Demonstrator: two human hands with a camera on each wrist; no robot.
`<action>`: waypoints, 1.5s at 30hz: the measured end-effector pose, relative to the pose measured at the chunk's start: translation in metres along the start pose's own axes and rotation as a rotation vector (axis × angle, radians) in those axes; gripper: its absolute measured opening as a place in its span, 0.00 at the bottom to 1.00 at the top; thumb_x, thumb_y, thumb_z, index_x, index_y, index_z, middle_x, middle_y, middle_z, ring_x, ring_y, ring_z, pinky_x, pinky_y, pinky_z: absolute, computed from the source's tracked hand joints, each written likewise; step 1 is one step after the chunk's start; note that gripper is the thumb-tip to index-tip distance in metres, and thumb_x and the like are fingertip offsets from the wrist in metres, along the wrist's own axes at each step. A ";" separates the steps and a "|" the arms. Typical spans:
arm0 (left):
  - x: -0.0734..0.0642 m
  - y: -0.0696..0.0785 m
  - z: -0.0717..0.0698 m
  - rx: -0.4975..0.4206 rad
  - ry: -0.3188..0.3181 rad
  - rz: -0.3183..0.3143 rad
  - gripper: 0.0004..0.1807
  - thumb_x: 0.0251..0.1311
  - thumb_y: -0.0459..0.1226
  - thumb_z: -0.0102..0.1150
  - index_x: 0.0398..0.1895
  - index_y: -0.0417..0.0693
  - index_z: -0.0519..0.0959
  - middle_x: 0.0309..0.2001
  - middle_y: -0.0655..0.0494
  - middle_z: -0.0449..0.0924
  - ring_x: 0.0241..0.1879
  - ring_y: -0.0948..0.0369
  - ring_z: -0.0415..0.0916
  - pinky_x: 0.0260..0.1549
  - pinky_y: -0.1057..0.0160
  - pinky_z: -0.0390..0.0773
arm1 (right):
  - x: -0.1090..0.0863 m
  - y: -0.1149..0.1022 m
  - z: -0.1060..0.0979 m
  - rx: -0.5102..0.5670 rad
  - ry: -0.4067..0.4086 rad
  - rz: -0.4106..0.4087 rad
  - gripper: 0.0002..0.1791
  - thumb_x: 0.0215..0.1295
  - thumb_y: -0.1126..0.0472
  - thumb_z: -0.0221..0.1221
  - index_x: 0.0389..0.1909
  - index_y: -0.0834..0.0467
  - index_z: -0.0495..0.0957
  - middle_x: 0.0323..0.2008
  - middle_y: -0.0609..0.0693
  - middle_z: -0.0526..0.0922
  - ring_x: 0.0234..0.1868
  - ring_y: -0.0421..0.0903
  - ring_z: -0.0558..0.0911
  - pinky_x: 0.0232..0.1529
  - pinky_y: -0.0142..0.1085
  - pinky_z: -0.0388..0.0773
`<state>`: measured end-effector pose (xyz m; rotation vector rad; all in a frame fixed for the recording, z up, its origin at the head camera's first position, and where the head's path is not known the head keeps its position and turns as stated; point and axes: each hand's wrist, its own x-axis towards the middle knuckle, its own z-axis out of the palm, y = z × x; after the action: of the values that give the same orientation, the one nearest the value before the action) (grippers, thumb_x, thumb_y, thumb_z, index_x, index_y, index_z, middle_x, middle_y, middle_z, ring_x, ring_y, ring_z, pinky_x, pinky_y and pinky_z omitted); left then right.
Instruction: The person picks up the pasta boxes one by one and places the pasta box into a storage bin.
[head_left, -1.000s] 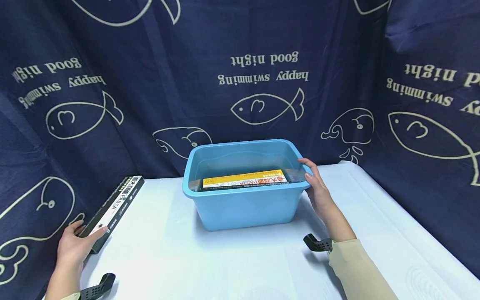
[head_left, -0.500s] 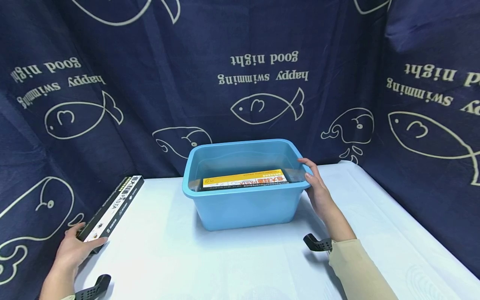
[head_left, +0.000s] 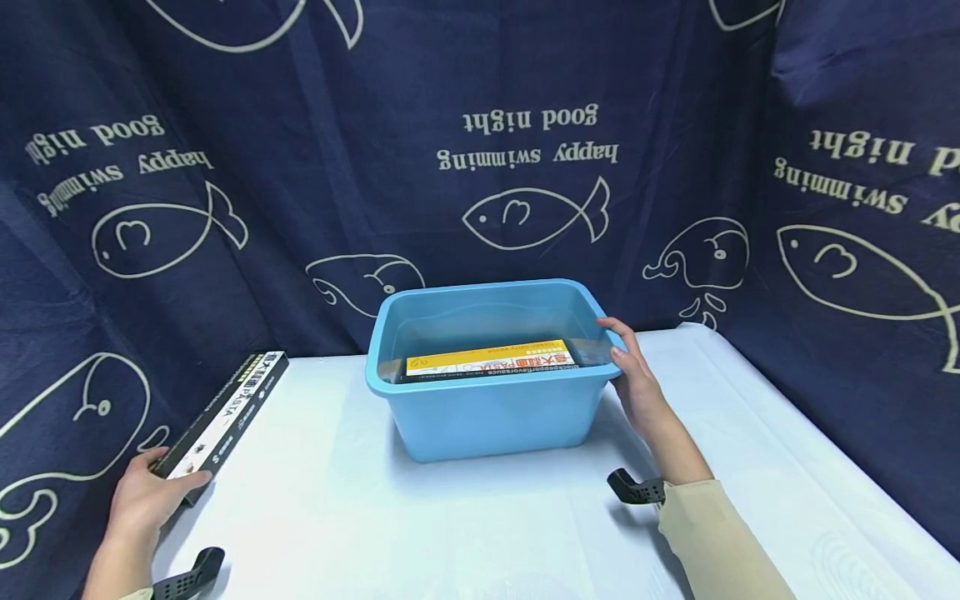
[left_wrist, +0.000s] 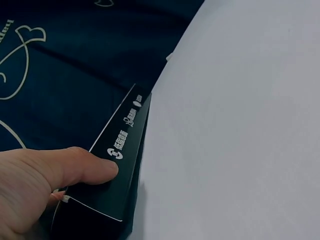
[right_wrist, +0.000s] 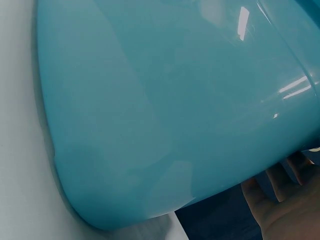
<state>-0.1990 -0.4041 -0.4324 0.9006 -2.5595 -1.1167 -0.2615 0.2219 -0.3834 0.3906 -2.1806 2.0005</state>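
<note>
At the table's left edge lies a long black and white pasta box [head_left: 225, 412]. My left hand [head_left: 142, 500] grips its near end, the thumb on one side and the fingers on the other. In the left wrist view, the thumb presses the dark printed face of the pasta box [left_wrist: 112, 155]. A blue plastic bin [head_left: 487, 417] stands mid-table, and my right hand [head_left: 637, 383] holds its right rim with fingers and thumb. Inside the bin sits a yellow, white and black pasta box [head_left: 491, 360]. Beneath the rim, fingers [right_wrist: 255, 200] show in the right wrist view.
A white cloth covers the table [head_left: 315, 517]. Dark blue curtains [head_left: 360, 150] printed with fish and whales hang behind it and along both sides. A black wrist strap [head_left: 636, 487] is on the right wrist, another [head_left: 191, 575] on the left.
My left hand has shifted slightly toward me along the pasta box, and its thumb has slid to the near end. The right hand and the bin have stayed in place.
</note>
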 end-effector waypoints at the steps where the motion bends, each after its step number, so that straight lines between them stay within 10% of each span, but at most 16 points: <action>1: 0.000 0.001 0.000 0.000 0.005 0.001 0.53 0.50 0.33 0.67 0.77 0.31 0.46 0.70 0.21 0.52 0.68 0.31 0.54 0.69 0.36 0.56 | 0.000 0.000 0.000 0.001 0.000 0.000 0.31 0.69 0.47 0.40 0.74 0.40 0.53 0.81 0.50 0.38 0.80 0.64 0.40 0.72 0.72 0.34; 30: -0.005 0.023 -0.007 -0.114 0.164 0.025 0.50 0.53 0.42 0.69 0.78 0.47 0.54 0.75 0.35 0.56 0.69 0.38 0.58 0.67 0.41 0.59 | 0.000 0.002 -0.001 -0.003 -0.007 -0.012 0.31 0.70 0.47 0.40 0.74 0.40 0.53 0.81 0.49 0.38 0.80 0.63 0.40 0.71 0.73 0.34; 45: -0.010 0.027 -0.001 -0.302 0.354 0.036 0.44 0.51 0.44 0.71 0.73 0.67 0.64 0.73 0.54 0.65 0.69 0.52 0.62 0.71 0.65 0.59 | 0.000 0.000 -0.001 0.023 -0.010 -0.004 0.30 0.70 0.48 0.40 0.74 0.40 0.53 0.81 0.50 0.38 0.80 0.63 0.40 0.72 0.72 0.33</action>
<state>-0.2025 -0.3843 -0.4121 0.8806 -2.0514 -1.1717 -0.2619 0.2233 -0.3834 0.4090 -2.1621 2.0279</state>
